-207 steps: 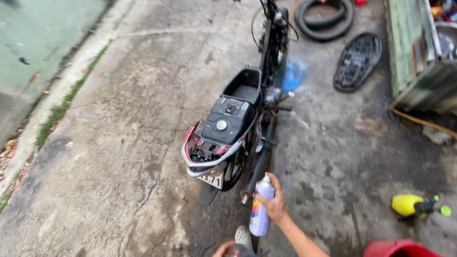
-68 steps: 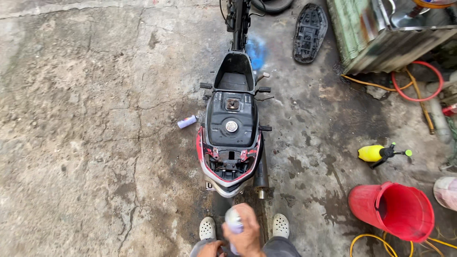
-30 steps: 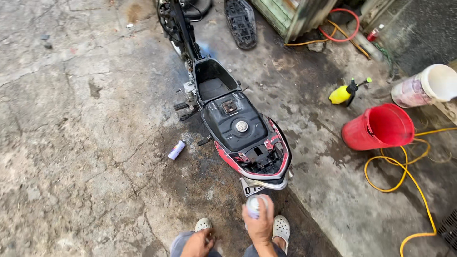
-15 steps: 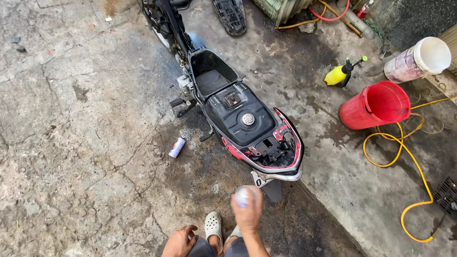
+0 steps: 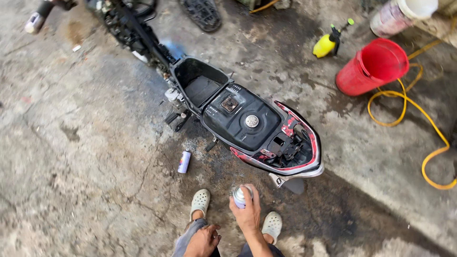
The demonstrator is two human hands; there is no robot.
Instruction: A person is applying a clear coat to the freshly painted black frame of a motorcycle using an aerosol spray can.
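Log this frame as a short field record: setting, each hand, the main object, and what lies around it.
Setting: stained, cracked concrete ground, seen from above
Right hand: gripping a spray can, held upright near the motorbike's tail
Left hand: resting on the person's own thigh, holding nothing
Main object: motorbike with the seat off, its black tank and compartment exposed
On the ground: second spray can lying left of the bike
Right side: red bucket, yellow hose, yellow spray bottle
Top: removed seat
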